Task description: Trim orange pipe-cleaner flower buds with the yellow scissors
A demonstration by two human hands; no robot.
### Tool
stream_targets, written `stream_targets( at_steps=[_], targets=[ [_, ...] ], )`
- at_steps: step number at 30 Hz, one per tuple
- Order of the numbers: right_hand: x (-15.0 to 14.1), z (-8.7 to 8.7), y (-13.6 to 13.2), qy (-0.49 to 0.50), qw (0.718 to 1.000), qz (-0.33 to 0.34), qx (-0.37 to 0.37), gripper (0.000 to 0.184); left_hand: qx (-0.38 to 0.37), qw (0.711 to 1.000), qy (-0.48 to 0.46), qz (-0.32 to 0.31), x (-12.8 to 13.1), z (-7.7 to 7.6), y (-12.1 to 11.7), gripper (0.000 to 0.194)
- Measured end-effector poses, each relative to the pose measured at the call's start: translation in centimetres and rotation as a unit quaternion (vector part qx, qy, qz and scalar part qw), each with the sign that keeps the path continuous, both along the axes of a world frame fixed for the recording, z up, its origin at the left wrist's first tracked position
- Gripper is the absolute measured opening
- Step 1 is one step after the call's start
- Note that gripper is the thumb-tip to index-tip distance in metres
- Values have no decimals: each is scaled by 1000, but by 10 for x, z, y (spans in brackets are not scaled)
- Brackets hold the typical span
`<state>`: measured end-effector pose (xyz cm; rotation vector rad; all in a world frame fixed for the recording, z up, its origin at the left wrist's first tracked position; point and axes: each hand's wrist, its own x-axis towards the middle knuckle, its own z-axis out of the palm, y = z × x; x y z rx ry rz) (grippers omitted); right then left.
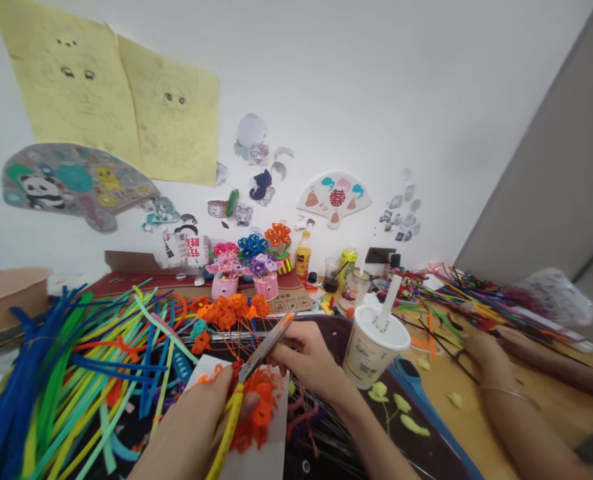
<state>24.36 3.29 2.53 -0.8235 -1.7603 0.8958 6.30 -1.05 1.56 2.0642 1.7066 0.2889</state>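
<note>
My left hand (193, 427) is closed around a yellow-handled tool (230, 423) with a flat grey blade, which points up and away from me. The blade's far end, with orange at its tip, reaches beside my right hand (309, 357). That hand's fingers are curled together against the blade; what they pinch is hidden. Beneath both hands, orange fuzzy pieces (261, 403) and loose fluff lie on a white sheet (273, 453). Just beyond are finished orange fuzzy flowers (233, 310) on thin stems.
Bundles of coloured pipe cleaners (101, 373) cover the left side. A lidded paper cup (373, 347) with a straw stands right of my right hand. Potted fuzzy flowers (251, 260) and bottles (303, 255) line the wall. Another person's arms (506, 400) rest at the right.
</note>
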Motion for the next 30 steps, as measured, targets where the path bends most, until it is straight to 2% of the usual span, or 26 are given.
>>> stream_targets(
  at_steps=[10, 14, 19, 26, 30],
  targets=[
    [0, 0, 0, -1, 1000, -1, 4, 19, 18, 1000, 0, 3, 0, -3, 1, 45],
    [0, 0, 0, -7, 1000, 1, 6, 20, 21, 1000, -3, 13, 0, -7, 2, 39],
    [0, -1, 1, -4, 1000, 2, 0, 19, 38, 999, -1, -9, -4, -14, 7, 38],
    [0, -1, 0, 8, 1000, 12, 0, 18, 68, 997, -26, 14, -1, -10, -4, 30],
    [0, -1, -1, -2, 1000, 8, 5, 19, 69, 997, -14, 13, -1, -13, 0, 27]
  ],
)
